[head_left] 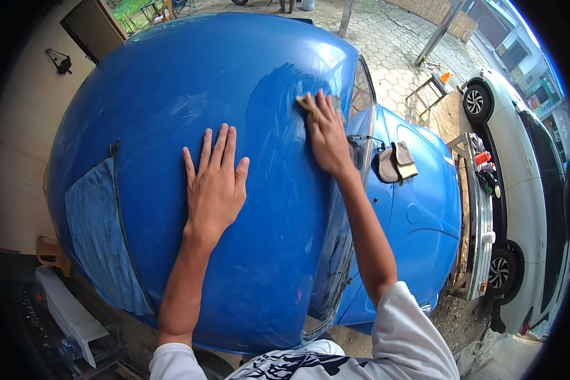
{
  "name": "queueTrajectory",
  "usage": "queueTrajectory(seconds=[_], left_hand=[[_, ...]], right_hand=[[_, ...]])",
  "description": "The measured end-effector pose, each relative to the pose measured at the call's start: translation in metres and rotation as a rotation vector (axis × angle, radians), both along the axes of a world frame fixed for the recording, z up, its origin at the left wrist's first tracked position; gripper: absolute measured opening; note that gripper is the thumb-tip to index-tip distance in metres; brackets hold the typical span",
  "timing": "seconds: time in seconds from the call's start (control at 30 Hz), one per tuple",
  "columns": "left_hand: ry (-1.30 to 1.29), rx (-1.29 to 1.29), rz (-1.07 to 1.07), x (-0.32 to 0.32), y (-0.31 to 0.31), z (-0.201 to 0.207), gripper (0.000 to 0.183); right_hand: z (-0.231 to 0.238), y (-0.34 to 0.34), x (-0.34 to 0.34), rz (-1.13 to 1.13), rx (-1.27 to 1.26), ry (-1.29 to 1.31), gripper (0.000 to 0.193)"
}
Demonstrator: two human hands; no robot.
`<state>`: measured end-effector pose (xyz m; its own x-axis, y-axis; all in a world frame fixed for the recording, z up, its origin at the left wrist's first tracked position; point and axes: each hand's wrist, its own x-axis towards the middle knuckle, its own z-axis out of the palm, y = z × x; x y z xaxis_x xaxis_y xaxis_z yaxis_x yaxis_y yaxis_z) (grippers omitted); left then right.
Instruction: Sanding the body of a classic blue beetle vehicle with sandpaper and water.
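— fingers (216, 151) of the left hand (215, 187) are spread and flat, gripping nothing, palm pressed on the blue car roof (171, 95).

— and the right hand (326, 136)?

— its fingers are curled down over a yellowish pad (307, 104), pressing it onto the roof near the top edge of the windscreen (361, 126). the pad is mostly hidden under the hand, so it may be a sponge or folded cloth; i can't tell which.

— what else lies on the car?

— a blue towel (98, 228) hangs over the roof's left side. on the blue bonnet (418, 209), well apart from the hands, sit folded cloths (396, 163).

— around it?

— a white car (525, 190) stands to the right, with paved ground (392, 44) beyond.
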<state>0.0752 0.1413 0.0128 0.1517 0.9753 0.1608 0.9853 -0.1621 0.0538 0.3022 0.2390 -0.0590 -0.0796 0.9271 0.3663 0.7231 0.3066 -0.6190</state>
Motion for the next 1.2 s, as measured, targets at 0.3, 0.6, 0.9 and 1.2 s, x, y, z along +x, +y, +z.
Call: queueTrajectory(seconds=[0.3,0.6,0.9,1.2], left_hand=[[-0.031,-0.007,-0.015,0.016,0.008,-0.009,0.057],[-0.073,0.026,0.13,0.016,0.015,0.001,0.054],[-0.074,0.19,0.197,-0.013,0.011,-0.002,0.053],[-0.167,0.387,0.212,-0.026,0.035,-0.024,0.05]], right_hand=[[0.012,0.091,0.013,-0.078,0.051,-0.179,0.051],[0.042,0.089,0.011,-0.05,0.033,-0.239,0.05],[0.049,-0.07,-0.044,0.215,0.134,-0.26,0.047],[0.035,-0.109,-0.084,0.149,0.12,-0.262,0.049]])
